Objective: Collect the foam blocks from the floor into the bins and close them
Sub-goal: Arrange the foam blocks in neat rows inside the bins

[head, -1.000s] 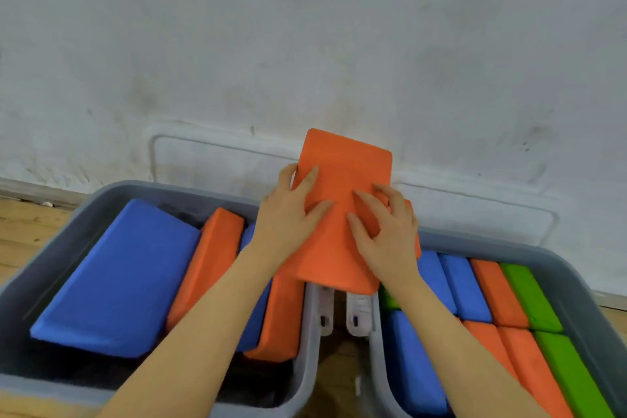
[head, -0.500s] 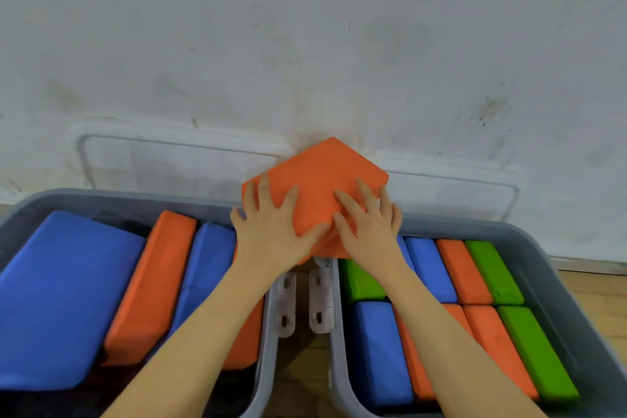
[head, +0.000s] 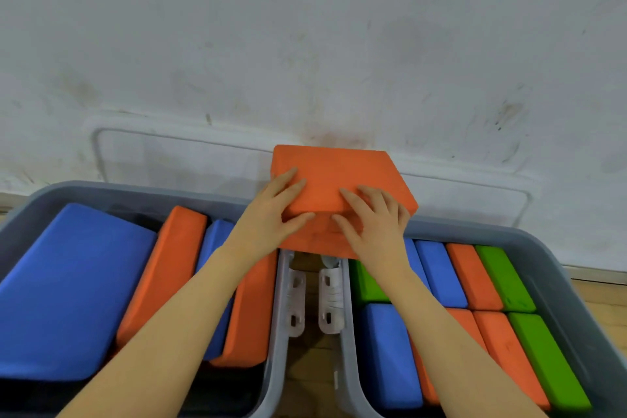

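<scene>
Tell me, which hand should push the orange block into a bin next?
Probably the left hand: the left bin shows dark gaps, while the right bin looks packed. The right hand also holds the orange block, so it's close.

Bright, even light; soft shadows; wide-angle bending at edges.

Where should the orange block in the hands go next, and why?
Probably down into the left bin. Both hands, left hand and right hand, hold the orange block above the gap between bins, and the right bin looks tightly packed.
</scene>
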A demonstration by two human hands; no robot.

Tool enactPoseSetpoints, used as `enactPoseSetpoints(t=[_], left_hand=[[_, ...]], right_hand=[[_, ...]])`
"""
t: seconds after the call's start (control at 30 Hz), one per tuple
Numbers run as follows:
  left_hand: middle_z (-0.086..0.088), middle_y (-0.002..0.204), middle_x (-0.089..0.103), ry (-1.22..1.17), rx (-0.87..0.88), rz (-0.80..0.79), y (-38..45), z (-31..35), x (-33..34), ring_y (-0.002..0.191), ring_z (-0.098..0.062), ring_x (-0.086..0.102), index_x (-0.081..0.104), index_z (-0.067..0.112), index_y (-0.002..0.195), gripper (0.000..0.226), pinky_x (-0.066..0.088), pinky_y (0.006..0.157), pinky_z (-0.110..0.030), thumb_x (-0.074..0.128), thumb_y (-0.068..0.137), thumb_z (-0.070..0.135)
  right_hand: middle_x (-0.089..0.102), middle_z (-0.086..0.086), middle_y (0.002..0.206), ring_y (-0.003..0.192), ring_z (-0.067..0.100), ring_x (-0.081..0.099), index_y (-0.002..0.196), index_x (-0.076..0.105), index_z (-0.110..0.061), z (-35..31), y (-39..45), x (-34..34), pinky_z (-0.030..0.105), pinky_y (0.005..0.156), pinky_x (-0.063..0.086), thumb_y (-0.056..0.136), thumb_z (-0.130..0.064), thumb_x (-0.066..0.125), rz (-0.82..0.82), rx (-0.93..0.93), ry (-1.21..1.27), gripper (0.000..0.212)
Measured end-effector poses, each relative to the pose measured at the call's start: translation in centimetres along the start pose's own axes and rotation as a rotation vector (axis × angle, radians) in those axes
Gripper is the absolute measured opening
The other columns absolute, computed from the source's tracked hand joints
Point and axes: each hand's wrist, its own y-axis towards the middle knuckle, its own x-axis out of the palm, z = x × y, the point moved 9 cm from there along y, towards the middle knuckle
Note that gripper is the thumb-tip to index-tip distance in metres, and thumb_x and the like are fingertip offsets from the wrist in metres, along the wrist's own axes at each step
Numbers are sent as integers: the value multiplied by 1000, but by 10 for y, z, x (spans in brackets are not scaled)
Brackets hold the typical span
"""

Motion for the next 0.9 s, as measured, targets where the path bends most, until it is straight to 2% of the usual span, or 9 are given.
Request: enactPoseSetpoints(t=[0.2,0.3,0.43,0.53,0.63,0.73,0.8,0.87,0.9], left_hand=[[-7,142,46,356,23,36,-16,-9,-4,121,-38,49,51,20,134,55,42,96,-48,38,87,46],[-15,132,54,388,-18,89,-30,-18,-25,120,-38,50,55,14,130,52,41,96,-48,38,88,39],[-17,119,61,438,-141,84,-63,-57,-56,109,-39,57,63,10,118,51,44,89,-49,37,83,35],[-13,122,59,447,-251,32,-102,-89,-70,111,-37,53,63,14,119,56,40,89,-49,32,80,40],[-16,122,59,494,-333,-41,-144,-122,-72,108,-41,54,64,17,117,57,40,86,-52,33,77,43],[-17,129,54,498,-379,-120,-176,-145,-68,108,-42,54,61,21,123,63,40,87,-53,33,75,50],[-13,147,35,490,-417,-198,-192,-154,-63,119,-36,47,44,30,138,73,33,97,-49,26,74,61],[-10,154,19,519,-389,-251,-200,-161,-58,124,-31,43,29,35,145,74,30,100,-44,41,78,65],[-13,153,22,551,-336,-252,-199,-159,-57,121,-31,47,30,32,144,78,33,98,-44,57,77,59]], right_hand=[[55,10,128,118,35,44,121,61,-24,-17,-1,10,54,93,33,85,-46,40,-59,48,-70,48],[49,10,134,119,30,34,126,57,-25,-40,-8,6,52,94,33,87,-40,41,4,2,-30,44],[50,9,134,117,29,35,123,59,-27,-93,-26,26,45,92,24,87,-35,45,-7,-117,20,39],[45,14,138,120,31,34,121,61,-28,-125,-36,43,42,93,22,85,-35,51,-10,-127,59,38],[44,10,141,123,27,36,126,58,-23,-159,-52,60,40,94,23,87,-34,47,-25,-287,56,41],[53,9,133,116,26,45,124,59,-20,-179,-78,100,37,93,27,87,-43,45,-242,-351,123,46],[50,10,136,117,29,49,130,54,-20,-187,-100,134,37,95,29,83,-57,37,-477,-367,112,62],[28,9,152,134,29,34,144,35,-23,-187,-121,158,39,105,23,76,-70,26,-654,-359,99,83],[13,6,157,140,25,21,148,22,-25,-185,-128,167,39,109,16,72,-75,24,-719,-338,109,92]])
